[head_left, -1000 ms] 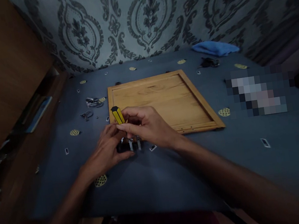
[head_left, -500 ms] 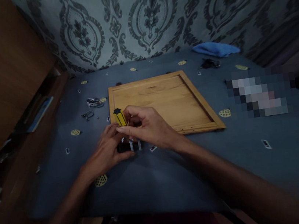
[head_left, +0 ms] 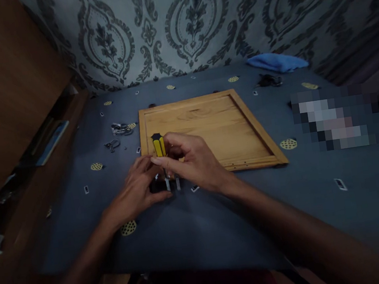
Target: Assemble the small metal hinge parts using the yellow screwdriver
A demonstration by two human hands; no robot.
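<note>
My right hand (head_left: 195,162) is closed around a screwdriver (head_left: 159,147) with a yellow and black handle, held upright with its shaft pointing down. Below it, at the near left corner of a framed wooden panel (head_left: 257,127), is a small metal fitting (head_left: 168,184) that looks like a hinge. My left hand (head_left: 135,187) curls around this fitting from the left, thumb on the near side and fingers beyond. The screwdriver's tip and most of the fitting are hidden by my fingers.
Loose metal parts (head_left: 121,128) and a smaller metal piece (head_left: 112,145) lie left of the panel. Behind on the right are a dark object (head_left: 269,80) and a blue cloth (head_left: 277,62). A blurred-out item (head_left: 330,117) lies at right. A wooden cabinet (head_left: 1,84) borders the left.
The screwdriver handle has gone from leaning left to nearly upright, as my right hand tilted it slightly rightward. My left hand stays around the fitting. The whole view has shifted slightly.
</note>
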